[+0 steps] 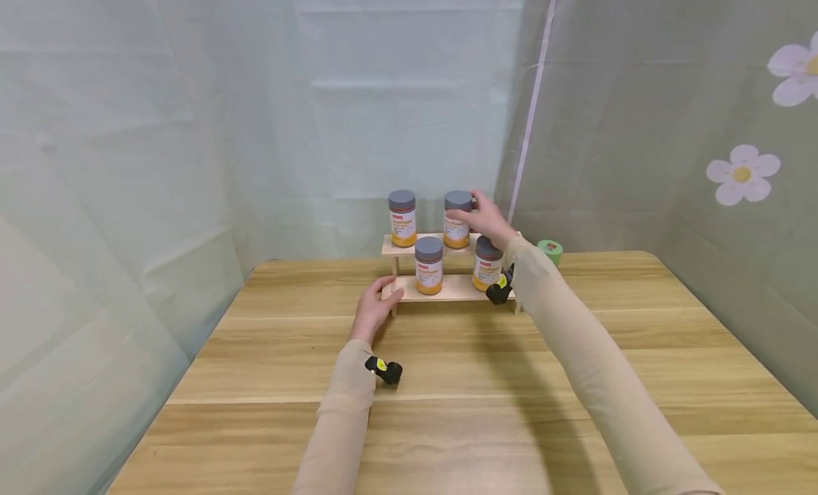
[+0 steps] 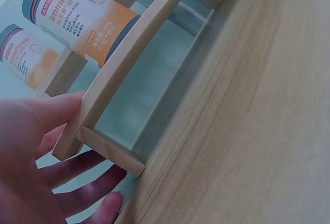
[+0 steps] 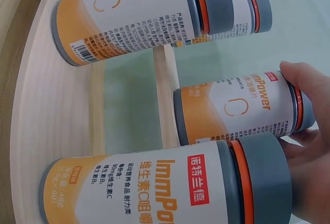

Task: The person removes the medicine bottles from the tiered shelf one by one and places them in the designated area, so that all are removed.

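Head view: a two-tier wooden rack (image 1: 456, 287) stands on a tabletop (image 1: 287, 381). The right hand (image 1: 487, 219) pinches one grey-capped bottle (image 1: 456, 231) near its top, at the right of the upper shelf (image 1: 399, 251), where it appears to rest. Three similar bottles (image 1: 429, 276) share the rack, one beside it and two below. The left hand (image 1: 372, 310) grips the left end of the lower shelf (image 1: 450, 296).

Left wrist view: this shows what the head view hides, fingers (image 2: 77, 167) curling beneath the shelf end.

Right wrist view: an orange ring (image 3: 298, 111) shows under the pinched bottle's cap (image 3: 308, 113). The bottle looks stiff and probably light, its smooth label (image 3: 247, 100) perhaps slippery; the cap end seems the surest hold.
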Action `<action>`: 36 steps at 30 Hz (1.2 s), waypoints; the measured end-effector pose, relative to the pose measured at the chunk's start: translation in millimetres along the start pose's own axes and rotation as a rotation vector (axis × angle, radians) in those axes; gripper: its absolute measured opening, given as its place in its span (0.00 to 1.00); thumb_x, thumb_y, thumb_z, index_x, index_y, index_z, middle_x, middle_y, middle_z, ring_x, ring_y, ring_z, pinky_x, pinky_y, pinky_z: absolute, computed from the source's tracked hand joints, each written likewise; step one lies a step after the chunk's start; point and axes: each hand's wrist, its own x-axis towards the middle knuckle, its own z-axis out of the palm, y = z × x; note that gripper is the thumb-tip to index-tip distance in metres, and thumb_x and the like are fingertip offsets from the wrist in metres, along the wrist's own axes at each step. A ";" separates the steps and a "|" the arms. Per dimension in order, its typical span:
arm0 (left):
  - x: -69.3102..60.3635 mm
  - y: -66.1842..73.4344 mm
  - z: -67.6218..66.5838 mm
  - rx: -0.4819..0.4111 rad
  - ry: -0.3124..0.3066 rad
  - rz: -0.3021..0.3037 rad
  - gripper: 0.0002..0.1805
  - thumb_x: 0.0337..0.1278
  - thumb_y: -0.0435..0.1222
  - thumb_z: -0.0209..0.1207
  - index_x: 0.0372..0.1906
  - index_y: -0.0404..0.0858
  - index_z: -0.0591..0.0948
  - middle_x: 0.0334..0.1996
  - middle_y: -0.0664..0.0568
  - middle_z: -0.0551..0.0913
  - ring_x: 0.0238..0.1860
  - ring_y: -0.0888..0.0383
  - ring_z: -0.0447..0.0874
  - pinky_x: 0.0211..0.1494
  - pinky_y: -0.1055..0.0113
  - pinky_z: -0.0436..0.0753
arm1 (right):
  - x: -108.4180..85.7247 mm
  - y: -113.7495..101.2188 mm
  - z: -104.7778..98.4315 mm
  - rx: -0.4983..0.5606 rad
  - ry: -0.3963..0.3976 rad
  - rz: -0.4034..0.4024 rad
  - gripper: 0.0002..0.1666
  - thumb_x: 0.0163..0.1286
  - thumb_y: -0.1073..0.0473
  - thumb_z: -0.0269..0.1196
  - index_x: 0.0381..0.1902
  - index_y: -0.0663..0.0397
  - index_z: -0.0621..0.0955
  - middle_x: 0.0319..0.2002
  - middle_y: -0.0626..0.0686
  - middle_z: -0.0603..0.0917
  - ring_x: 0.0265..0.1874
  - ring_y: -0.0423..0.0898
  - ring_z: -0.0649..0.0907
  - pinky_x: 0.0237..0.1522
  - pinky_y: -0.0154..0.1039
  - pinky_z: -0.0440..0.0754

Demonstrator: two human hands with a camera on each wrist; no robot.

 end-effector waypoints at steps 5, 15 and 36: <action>-0.3 0.4 1.6 -0.013 -0.005 -0.008 0.26 0.62 0.43 0.61 0.65 0.43 0.74 0.71 0.44 0.68 0.74 0.43 0.59 0.77 0.48 0.59 | -0.8 0.7 -0.7 -0.007 0.012 0.003 0.40 0.66 0.46 0.63 0.70 0.50 0.61 0.67 0.60 0.68 0.64 0.57 0.73 0.60 0.54 0.78; 0.2 0.4 -0.1 -0.002 -0.008 -0.015 0.26 0.63 0.44 0.61 0.65 0.44 0.74 0.71 0.44 0.67 0.74 0.43 0.59 0.77 0.48 0.59 | -5.9 -6.0 -6.8 0.015 0.102 -0.066 0.41 0.66 0.47 0.64 0.70 0.53 0.61 0.65 0.62 0.70 0.61 0.58 0.75 0.56 0.54 0.80; 2.8 2.0 -2.9 0.007 -0.028 -0.006 0.26 0.64 0.44 0.59 0.66 0.43 0.73 0.71 0.44 0.67 0.75 0.44 0.58 0.77 0.49 0.58 | -17.5 14.6 -44.3 0.003 0.177 -0.029 0.40 0.66 0.45 0.63 0.68 0.56 0.62 0.64 0.61 0.70 0.60 0.56 0.74 0.55 0.54 0.81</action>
